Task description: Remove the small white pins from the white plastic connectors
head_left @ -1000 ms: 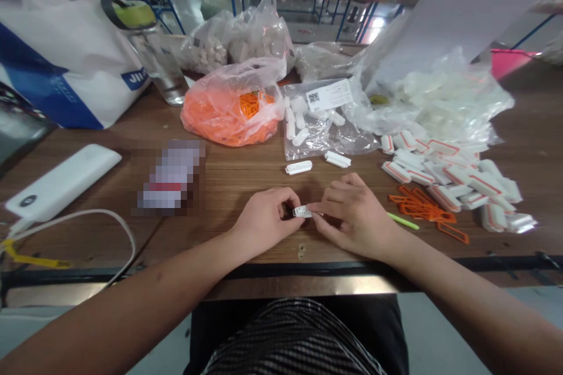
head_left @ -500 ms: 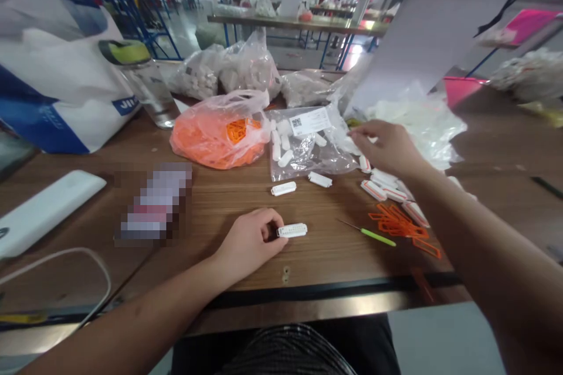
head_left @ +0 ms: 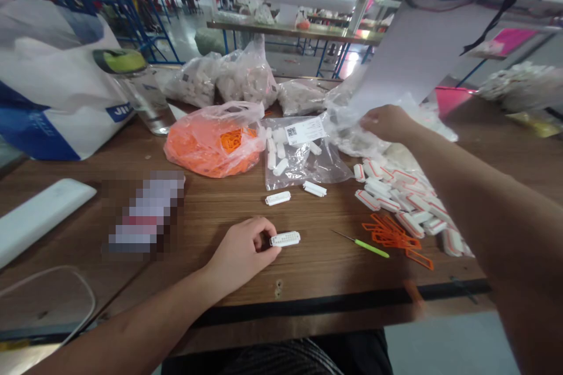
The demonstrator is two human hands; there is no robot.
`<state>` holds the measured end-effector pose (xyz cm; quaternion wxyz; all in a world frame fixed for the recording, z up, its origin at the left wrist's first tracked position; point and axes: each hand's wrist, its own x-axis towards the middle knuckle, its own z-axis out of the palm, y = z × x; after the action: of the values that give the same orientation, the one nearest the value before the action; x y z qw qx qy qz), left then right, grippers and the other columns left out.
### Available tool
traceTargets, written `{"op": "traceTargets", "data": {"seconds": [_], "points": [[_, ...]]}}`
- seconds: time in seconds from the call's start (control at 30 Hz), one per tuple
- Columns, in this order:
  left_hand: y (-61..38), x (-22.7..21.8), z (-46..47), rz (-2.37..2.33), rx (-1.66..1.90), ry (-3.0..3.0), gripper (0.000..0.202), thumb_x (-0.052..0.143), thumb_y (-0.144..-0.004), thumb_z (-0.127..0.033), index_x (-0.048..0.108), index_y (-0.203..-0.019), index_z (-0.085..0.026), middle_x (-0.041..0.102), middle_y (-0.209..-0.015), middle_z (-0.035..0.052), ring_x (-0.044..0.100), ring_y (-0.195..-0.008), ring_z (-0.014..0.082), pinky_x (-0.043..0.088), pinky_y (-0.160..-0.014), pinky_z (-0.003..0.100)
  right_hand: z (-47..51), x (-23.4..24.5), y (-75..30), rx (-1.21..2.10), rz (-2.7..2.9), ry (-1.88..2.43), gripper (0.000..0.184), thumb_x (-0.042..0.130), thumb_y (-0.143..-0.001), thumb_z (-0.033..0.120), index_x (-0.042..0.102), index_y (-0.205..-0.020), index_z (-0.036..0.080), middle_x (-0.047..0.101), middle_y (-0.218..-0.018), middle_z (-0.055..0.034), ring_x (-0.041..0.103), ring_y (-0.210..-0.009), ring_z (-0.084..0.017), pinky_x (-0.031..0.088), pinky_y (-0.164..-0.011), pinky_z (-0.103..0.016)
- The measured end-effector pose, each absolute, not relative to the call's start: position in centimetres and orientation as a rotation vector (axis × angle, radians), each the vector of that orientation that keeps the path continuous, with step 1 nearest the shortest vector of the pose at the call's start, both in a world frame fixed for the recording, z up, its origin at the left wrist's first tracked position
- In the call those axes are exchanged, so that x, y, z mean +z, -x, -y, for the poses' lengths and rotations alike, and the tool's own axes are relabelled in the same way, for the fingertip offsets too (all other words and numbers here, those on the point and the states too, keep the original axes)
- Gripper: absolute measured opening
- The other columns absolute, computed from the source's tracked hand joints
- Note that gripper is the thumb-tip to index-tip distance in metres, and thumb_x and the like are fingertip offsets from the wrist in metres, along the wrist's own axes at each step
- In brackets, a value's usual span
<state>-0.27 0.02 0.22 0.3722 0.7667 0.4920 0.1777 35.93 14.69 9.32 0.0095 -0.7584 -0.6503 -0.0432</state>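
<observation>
My left hand [head_left: 241,252] rests on the wooden table with curled fingers gripping the end of a white plastic connector housing [head_left: 285,239]. My right hand [head_left: 386,123] is far up at the back, its fingertips hidden against a crumpled clear plastic bag [head_left: 358,140]. Below that hand lies a heap of white parts with orange-red edging [head_left: 396,205]. Orange plastic frames [head_left: 390,235] and a green-handled pick [head_left: 372,248] lie nearer me. Two loose white housings [head_left: 277,198] sit beyond my left hand, in front of a labelled clear bag of white parts [head_left: 299,155].
An orange-filled plastic bag [head_left: 211,140] sits left of the labelled bag. Behind it stand bagged white parts [head_left: 246,82], a glass bottle [head_left: 145,99] and a white-and-blue tote bag [head_left: 53,88]. A white power bank [head_left: 39,228] and a pixelated item [head_left: 145,217] lie left.
My right hand has moved further back and up into the clear plastic. The view has tilted, showing more of the striped heap. My left hand still holds the housing.
</observation>
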Motion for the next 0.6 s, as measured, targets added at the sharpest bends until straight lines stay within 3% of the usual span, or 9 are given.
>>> {"op": "traceTargets", "data": {"seconds": [0.23, 0.33, 0.47, 0.6], "points": [[0.3, 0.2, -0.2, -1.24, 0.464, -1.988, 0.008, 0.065, -0.073, -0.025, 0.061, -0.078, -0.02, 0.051, -0.06, -0.0058, 0.047, -0.056, 0.0111, 0.036, -0.058, 0.025, -14.9, 12.2, -36.7, -0.133, 1.857, 2.234, 0.041, 0.049, -0.093, 0.036, 0.072, -0.103, 0.004, 0.072, -0.085, -0.0143, 0.057, -0.071, -0.013, 0.038, -0.065, -0.028], [0.3, 0.2, -0.2, -1.241, 0.465, -1.99, 0.009, 0.065, -0.073, -0.025, 0.061, -0.079, -0.02, 0.05, -0.06, -0.006, 0.047, -0.056, 0.011, 0.036, -0.058, 0.025, -14.7, 12.3, -36.5, -0.189, 1.806, 2.154, 0.05, 0.04, -0.096, 0.039, 0.068, -0.113, 0.0, 0.071, -0.091, -0.0163, 0.058, -0.076, -0.012, 0.038, -0.067, -0.028], [0.3, 0.2, -0.1, -1.238, 0.46, -1.979, 0.009, 0.064, -0.073, -0.025, 0.062, -0.079, -0.02, 0.05, -0.06, -0.0061, 0.047, -0.055, 0.0108, 0.036, -0.058, 0.025, -14.6, 11.8, -36.6, -0.18, 1.893, 2.074, 0.038, 0.055, -0.09, 0.034, 0.073, -0.107, 0.005, 0.073, -0.098, -0.0154, 0.061, -0.089, -0.016, 0.038, -0.073, -0.028], [0.4, 0.1, -0.1, -1.246, 0.451, -1.977, 0.009, 0.065, -0.073, -0.025, 0.062, -0.08, -0.02, 0.05, -0.059, -0.006, 0.047, -0.055, 0.0112, 0.036, -0.058, 0.025, -14.1, 11.5, -36.9, -0.232, 1.896, 2.085, 0.037, 0.057, -0.089, 0.035, 0.073, -0.11, 0.009, 0.072, -0.106, -0.0166, 0.061, -0.101, -0.022, 0.037, -0.081, -0.035]]}}
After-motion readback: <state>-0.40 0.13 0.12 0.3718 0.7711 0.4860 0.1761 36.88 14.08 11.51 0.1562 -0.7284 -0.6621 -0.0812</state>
